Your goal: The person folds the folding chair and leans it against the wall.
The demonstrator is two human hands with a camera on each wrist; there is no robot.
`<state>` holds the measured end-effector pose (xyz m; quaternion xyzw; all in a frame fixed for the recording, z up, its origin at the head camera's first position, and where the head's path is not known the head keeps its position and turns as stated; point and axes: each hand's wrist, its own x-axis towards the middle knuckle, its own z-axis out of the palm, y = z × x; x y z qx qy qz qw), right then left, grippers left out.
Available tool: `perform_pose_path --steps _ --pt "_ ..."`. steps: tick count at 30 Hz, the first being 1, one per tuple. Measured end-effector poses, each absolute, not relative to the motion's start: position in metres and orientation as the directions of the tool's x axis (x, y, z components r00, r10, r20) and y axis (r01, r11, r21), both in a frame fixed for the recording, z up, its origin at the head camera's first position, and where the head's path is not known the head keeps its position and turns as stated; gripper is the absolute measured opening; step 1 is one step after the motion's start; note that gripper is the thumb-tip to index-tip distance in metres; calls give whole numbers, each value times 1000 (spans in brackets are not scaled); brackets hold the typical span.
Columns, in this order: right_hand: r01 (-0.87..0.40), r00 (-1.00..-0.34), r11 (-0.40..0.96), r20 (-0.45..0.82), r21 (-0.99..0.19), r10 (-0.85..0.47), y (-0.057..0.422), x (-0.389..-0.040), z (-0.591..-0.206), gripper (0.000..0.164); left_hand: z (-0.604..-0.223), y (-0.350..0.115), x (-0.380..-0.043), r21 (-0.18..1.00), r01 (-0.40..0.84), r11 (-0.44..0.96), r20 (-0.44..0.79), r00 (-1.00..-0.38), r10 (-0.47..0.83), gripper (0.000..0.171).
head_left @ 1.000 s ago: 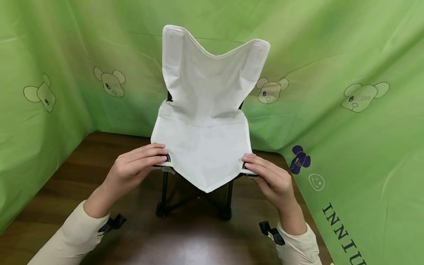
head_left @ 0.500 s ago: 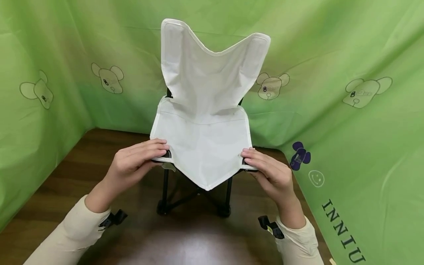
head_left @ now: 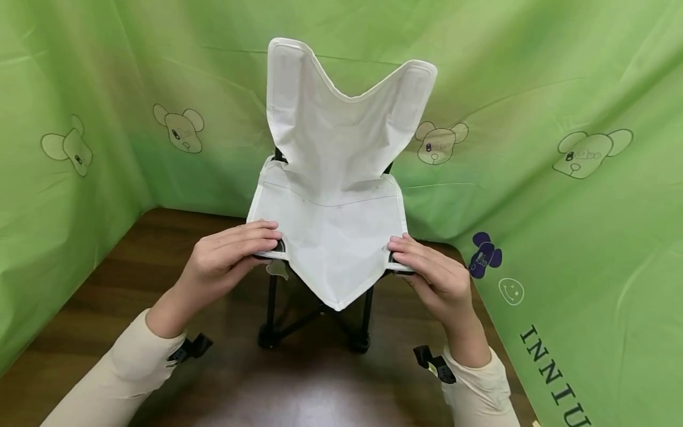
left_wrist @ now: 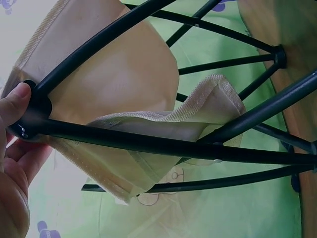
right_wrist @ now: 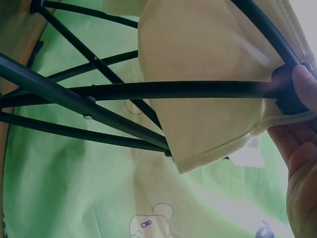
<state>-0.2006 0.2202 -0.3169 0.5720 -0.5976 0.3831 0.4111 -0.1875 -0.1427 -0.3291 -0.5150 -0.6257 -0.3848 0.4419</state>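
Note:
A small folding chair (head_left: 331, 231) with a white fabric seat and back stands upright on a black tube frame (head_left: 320, 313). My left hand (head_left: 219, 261) grips its front left corner, fingers over the fabric. In the left wrist view the thumb presses a black corner joint (left_wrist: 37, 111) from below. The front right corner is held the same way by my right hand (head_left: 434, 276). Its thumb lies against another black joint (right_wrist: 287, 89) in the right wrist view. Crossed tubes (right_wrist: 94, 59) and the fabric's underside (left_wrist: 119, 69) show beneath the seat.
The chair's feet (head_left: 268, 337) stand on a dark wooden table (head_left: 320, 391). Green cloth (head_left: 507, 77) printed with bear heads hangs behind and at both sides. A small pale tag (head_left: 277, 270) hangs under the left front corner.
The chair's left side and my left hand have shifted slightly right in the head view, while the right hand stays nearly in place. Both hands keep hold of the front corners.

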Motion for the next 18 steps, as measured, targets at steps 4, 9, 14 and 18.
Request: perform_pose_path --steps 4,9,14,18 --pt "-999 -9 42 930 6 -367 220 -202 -317 23 -329 -141 -190 21 986 165 950 -71 303 22" --pt "-999 -6 42 932 10 -364 219 -204 -316 23 -328 -139 -191 8 987 160 949 -58 310 21" --pt "-998 -13 60 931 10 -364 216 -206 -313 23 -325 -136 -193 2 986 167 950 -54 308 22" --pt "-998 -23 69 929 3 -369 215 -207 -310 24 -323 -134 -195 7 986 166 951 -58 303 22"
